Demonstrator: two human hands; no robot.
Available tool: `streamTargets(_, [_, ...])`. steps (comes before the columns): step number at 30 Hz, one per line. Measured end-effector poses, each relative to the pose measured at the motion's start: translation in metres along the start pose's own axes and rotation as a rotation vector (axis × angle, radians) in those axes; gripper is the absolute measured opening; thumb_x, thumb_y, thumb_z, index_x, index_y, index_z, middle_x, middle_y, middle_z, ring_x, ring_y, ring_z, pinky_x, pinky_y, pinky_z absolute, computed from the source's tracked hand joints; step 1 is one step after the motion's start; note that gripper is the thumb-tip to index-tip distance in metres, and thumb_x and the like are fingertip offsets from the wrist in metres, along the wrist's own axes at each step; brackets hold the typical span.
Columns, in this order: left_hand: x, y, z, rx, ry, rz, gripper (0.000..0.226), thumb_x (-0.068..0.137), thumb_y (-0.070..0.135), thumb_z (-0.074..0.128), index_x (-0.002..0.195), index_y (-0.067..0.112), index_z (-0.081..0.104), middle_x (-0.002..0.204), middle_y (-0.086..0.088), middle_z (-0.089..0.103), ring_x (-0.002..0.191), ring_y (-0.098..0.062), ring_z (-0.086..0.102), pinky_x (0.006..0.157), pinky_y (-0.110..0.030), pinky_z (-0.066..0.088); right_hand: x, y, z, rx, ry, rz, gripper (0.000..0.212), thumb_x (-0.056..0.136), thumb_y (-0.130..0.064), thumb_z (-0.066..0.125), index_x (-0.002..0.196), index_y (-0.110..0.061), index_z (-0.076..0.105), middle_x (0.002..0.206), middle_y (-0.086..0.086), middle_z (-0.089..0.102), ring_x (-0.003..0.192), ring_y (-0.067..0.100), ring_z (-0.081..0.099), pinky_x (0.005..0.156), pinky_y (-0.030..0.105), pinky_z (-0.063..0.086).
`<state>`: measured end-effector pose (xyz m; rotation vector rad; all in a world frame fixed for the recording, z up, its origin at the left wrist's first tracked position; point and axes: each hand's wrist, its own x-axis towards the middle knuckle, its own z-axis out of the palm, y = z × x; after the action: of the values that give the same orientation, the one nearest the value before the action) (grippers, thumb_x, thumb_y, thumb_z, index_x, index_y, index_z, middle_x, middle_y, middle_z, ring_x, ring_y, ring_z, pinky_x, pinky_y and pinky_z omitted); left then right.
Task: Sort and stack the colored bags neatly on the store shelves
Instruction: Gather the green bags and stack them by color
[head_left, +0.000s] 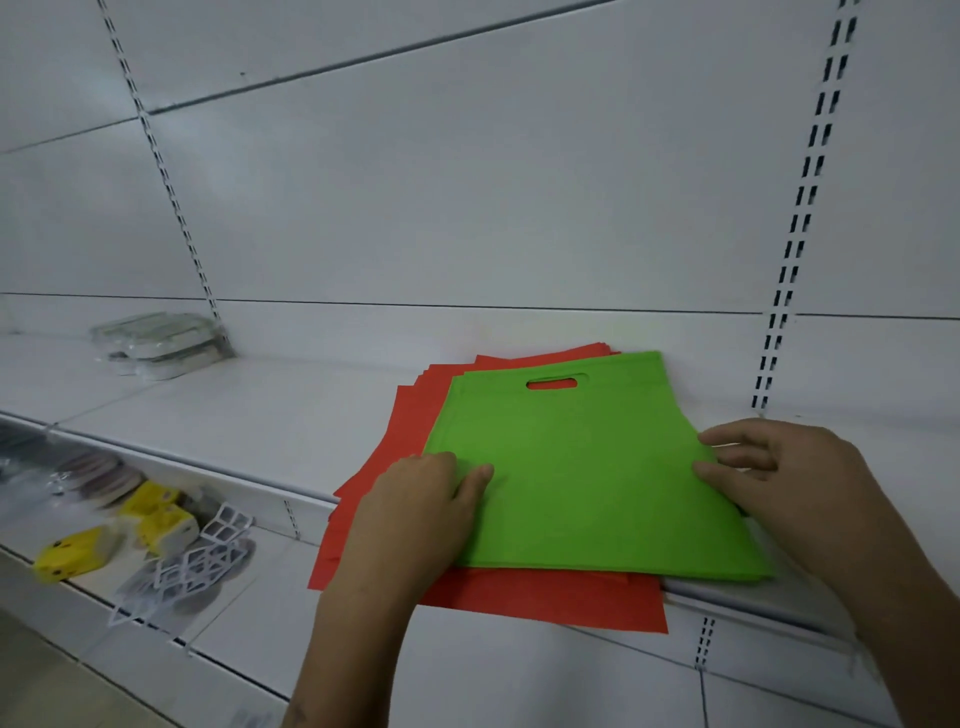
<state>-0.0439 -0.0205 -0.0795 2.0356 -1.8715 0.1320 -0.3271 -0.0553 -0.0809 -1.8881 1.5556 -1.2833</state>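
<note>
A stack of flat green bags (587, 467) with a cut-out handle lies on top of a wider stack of red bags (410, 415) on the white shelf (249, 415). The red stack overhangs the shelf's front edge. My left hand (415, 509) grips the green stack's left edge, thumb on top. My right hand (779, 478) holds the green stack's right edge, with the fingers curled over it.
At the shelf's far left lie clear plastic packs (161, 343). On the lower shelf at left sit yellow packages (78, 556), white lattice pieces (197, 561) and round flat items (98, 475). Slotted uprights (795, 244) run up the white back wall.
</note>
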Motion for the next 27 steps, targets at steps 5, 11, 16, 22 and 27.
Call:
streamTargets(5, [0.003, 0.009, -0.002, 0.045, -0.075, 0.075, 0.046, 0.095, 0.055, 0.034, 0.081, 0.016, 0.052, 0.085, -0.005, 0.059, 0.082, -0.024, 0.050, 0.069, -0.033, 0.034, 0.004, -0.004, -0.001, -0.209, 0.054, -0.011, 0.019, 0.071, -0.027, 0.081, 0.083, -0.031, 0.068, 0.074, -0.004, 0.068, 0.063, 0.005, 0.063, 0.063, 0.022, 0.044])
streamTargets(11, [0.009, 0.005, -0.007, -0.090, -0.155, 0.055, 0.044, 0.091, 0.050, 0.051, 0.126, 0.024, 0.056, 0.125, -0.002, 0.059, 0.117, -0.022, 0.050, 0.097, -0.034, 0.041, 0.006, -0.005, 0.004, -0.269, -0.068, 0.032, 0.026, 0.068, -0.043, 0.079, 0.088, -0.033, 0.066, 0.083, -0.003, 0.059, 0.082, 0.016, 0.055, 0.069, 0.028, 0.037])
streamTargets(16, [0.018, -0.002, -0.010, -0.282, -0.095, -0.016, 0.051, 0.087, 0.031, 0.065, 0.134, 0.022, 0.050, 0.134, -0.002, 0.053, 0.121, -0.017, 0.049, 0.103, -0.028, 0.037, 0.005, -0.004, 0.005, -0.279, -0.113, -0.016, 0.022, 0.071, -0.028, 0.080, 0.086, -0.035, 0.065, 0.089, 0.001, 0.060, 0.082, 0.018, 0.051, 0.069, 0.028, 0.034])
streamTargets(22, [0.037, -0.008, -0.019, -0.496, -0.197, -0.114, 0.042, 0.086, 0.022, 0.067, 0.126, 0.019, 0.056, 0.119, -0.004, 0.063, 0.100, -0.017, 0.062, 0.087, -0.030, 0.050, -0.001, 0.001, 0.000, -0.232, -0.113, -0.059, 0.030, 0.076, -0.017, 0.076, 0.082, -0.040, 0.059, 0.079, -0.019, 0.056, 0.072, -0.001, 0.049, 0.059, 0.015, 0.032])
streamTargets(27, [0.039, -0.002, -0.022, -0.893, -0.248, -0.152, 0.043, 0.086, 0.008, 0.066, 0.126, 0.016, 0.053, 0.105, -0.011, 0.064, 0.086, -0.019, 0.065, 0.078, -0.029, 0.056, 0.000, 0.011, -0.004, -0.226, -0.059, -0.068, 0.040, 0.076, -0.011, 0.075, 0.081, -0.047, 0.057, 0.083, -0.004, 0.065, 0.072, 0.010, 0.053, 0.061, 0.016, 0.034])
